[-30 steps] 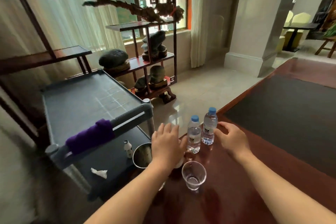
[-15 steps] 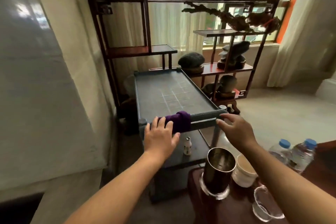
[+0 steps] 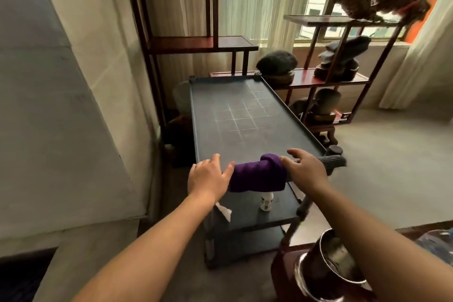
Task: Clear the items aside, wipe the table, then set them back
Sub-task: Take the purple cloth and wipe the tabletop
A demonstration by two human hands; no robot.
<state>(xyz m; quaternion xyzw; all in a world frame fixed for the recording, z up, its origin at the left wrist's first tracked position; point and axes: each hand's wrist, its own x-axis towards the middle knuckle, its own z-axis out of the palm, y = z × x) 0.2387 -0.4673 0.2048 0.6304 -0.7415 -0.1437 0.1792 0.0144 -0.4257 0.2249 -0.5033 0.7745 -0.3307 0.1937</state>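
A purple cloth hangs over the handle bar of a dark grey cart. My left hand hovers at the cloth's left end, fingers apart, holding nothing. My right hand is at the cloth's right end over the handle, fingers spread and empty. A metal cup stands on the dark red table corner at the lower right. A water bottle shows blurred at the right edge.
The cart's lower shelf holds a small white bottle and a crumpled tissue. A dark wooden display shelf with stones stands behind the cart. A pale wall runs along the left.
My view has swung left from the table to the cart. Both hands left the water bottles and came up on either side of the purple cloth on the handle.
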